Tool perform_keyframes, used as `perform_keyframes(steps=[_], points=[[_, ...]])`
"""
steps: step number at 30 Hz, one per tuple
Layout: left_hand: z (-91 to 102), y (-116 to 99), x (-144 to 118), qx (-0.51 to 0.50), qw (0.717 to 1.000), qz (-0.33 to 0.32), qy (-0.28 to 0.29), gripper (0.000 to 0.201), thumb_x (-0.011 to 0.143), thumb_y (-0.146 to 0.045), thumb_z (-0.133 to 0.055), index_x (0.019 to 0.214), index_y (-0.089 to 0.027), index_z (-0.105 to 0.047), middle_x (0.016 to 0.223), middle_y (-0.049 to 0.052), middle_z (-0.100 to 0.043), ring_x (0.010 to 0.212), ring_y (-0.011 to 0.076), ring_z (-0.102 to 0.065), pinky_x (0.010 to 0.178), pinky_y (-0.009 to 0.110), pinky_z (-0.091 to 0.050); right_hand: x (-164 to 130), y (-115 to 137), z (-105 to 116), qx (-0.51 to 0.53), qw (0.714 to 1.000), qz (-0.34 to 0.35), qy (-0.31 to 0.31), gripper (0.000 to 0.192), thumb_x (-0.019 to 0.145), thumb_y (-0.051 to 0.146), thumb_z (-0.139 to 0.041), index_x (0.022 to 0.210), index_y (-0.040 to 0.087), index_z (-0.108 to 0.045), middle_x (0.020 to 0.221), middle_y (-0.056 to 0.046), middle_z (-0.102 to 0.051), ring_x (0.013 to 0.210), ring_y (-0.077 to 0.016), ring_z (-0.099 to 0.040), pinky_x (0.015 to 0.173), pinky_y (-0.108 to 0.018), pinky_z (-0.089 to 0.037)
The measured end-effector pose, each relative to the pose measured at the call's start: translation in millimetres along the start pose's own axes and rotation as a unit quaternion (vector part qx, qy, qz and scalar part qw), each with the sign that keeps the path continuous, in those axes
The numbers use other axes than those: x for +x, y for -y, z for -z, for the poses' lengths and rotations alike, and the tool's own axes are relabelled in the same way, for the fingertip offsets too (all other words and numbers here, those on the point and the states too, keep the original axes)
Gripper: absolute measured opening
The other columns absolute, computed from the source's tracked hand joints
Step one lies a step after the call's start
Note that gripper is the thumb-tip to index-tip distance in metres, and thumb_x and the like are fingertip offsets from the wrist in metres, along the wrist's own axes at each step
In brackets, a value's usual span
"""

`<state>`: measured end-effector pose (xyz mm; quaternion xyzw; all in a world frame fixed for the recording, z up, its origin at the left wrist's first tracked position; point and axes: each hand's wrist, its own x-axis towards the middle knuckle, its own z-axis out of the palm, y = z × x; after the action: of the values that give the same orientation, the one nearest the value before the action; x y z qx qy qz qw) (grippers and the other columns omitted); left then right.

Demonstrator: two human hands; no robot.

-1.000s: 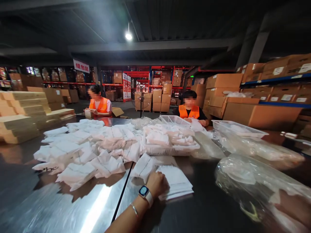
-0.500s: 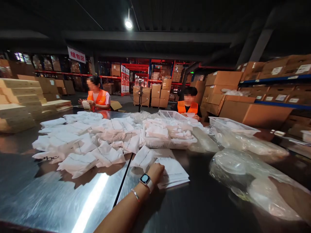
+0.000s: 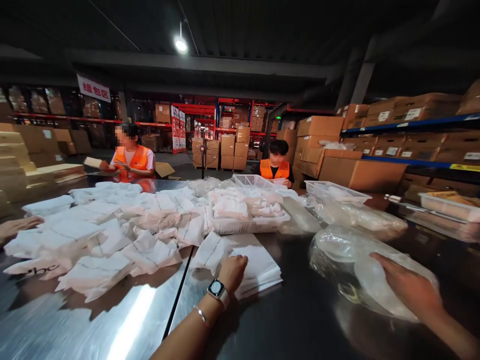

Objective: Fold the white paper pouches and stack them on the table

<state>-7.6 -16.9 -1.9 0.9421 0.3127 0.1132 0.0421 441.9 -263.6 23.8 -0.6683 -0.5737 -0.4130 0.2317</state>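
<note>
Stack (image 3: 260, 260) best steadied by fisted left hand (image 3: 231, 272); right of it, plastic (image 3: 335, 245) is touched by right hand (image 3: 410, 286), grip unclear.

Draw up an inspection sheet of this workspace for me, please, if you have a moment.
Surface: shiny metal table with a dark seam.
Job's things: stack of white sheets; clear plastic bag to its right.
Clutter: heap of white packets; perforated white basket bearing more.
Hands: left hand curled at the stack's edge, grip hidden; right hand on or just over the bag; another person's hand at the picture's left edge.
Cables: nothing seen that is clearly a cable.
Surroundings: two people in orange vests, stacked cartons, hanging lamp.
</note>
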Motion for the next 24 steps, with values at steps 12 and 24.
perform_keyframes(steps=[12,24], points=[[6.3,-21.9,-15.1,0.038,0.967,-0.253,-0.005,0.021,0.093,-0.018,-0.041,0.105,-0.023,-0.058,0.105,0.003,-0.066,0.080,0.0168,-0.065,0.064,0.025,-0.044,9.0,204.3,-46.0,0.015,0.991,0.032,0.127,0.040,0.090,0.022,-0.040,0.124,0.015,-0.059,0.118,-0.013,-0.065,0.107,-0.0266,-0.062,0.092,-0.043,-0.049],[2.8,-22.7,-12.7,-0.004,0.958,-0.286,-0.003,0.024,0.092,-0.015,-0.044,0.091,-0.022,-0.066,0.111,0.000,-0.067,0.091,0.0155,-0.063,0.075,0.023,-0.048,-3.9,216.5,-3.0,0.174,0.947,-0.182,0.200,0.032,0.076,0.031,-0.045,0.091,0.020,-0.070,0.086,-0.005,-0.074,0.075,-0.0226,-0.070,0.067,-0.029,-0.055]])
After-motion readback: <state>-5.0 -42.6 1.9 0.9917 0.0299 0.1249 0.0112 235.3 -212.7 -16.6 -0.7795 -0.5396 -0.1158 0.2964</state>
